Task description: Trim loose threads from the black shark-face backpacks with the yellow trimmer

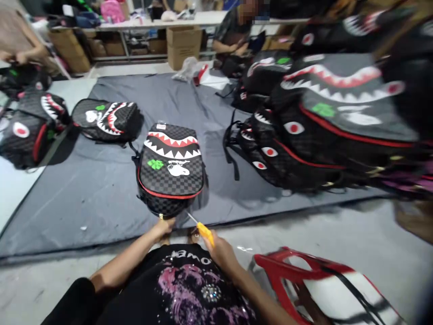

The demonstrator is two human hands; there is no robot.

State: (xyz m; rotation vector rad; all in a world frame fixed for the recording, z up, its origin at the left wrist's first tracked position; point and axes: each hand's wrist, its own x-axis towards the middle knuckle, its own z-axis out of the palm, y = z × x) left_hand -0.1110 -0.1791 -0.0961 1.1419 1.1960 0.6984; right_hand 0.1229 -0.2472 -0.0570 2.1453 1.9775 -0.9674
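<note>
A black checkered backpack [170, 168] with a shark-mouth print lies flat on the grey mat [101, 194] right in front of me. My left hand [163, 225] pinches its near bottom edge by a small gold fitting. My right hand [218, 249] is closed round a yellow-handled cutter [204, 231], whose thin metal tip points up toward the backpack's bottom edge. My black printed shirt fills the lower middle of the view.
A heap of the same shark backpacks [318, 131] rises at the right. Two more lie at the left [108, 119]. A red and white piece [314, 284] lies by my right arm. A seated person [237, 34] and cardboard boxes [182, 45] are at the back.
</note>
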